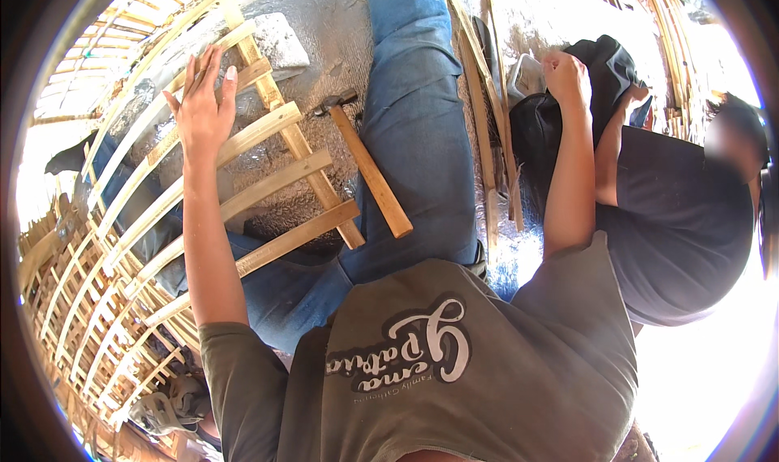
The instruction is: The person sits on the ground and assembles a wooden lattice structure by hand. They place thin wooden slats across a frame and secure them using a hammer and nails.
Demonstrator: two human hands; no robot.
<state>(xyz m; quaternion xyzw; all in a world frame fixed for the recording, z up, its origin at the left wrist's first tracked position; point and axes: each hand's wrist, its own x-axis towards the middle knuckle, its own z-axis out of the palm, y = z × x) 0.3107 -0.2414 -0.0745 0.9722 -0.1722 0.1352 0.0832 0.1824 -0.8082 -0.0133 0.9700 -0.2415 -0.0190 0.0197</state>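
Note:
My left hand [201, 113] lies flat on the wooden slat frame [260, 133], its fingers stretched out over the upper slats. The frame leans across my left leg, with light slats fixed side by side along a crosspiece. Between it and my jean-clad leg [418, 121] is a hammer [369, 170], its wooden handle toward me and its metal head at the far end. Out to the right, my right hand [568, 77] is raised with the fingers curled closed, near a co-worker's dark-clothed legs. What it holds, if anything, is hidden.
A co-worker in black [677, 219] sits close at my right. Long thin strips [487, 97] lie between us. A pale stone block [280, 42] rests beyond the frame. More slatted panels [89, 300] fill the left, near another person's shoe or cap-like grey item [166, 409].

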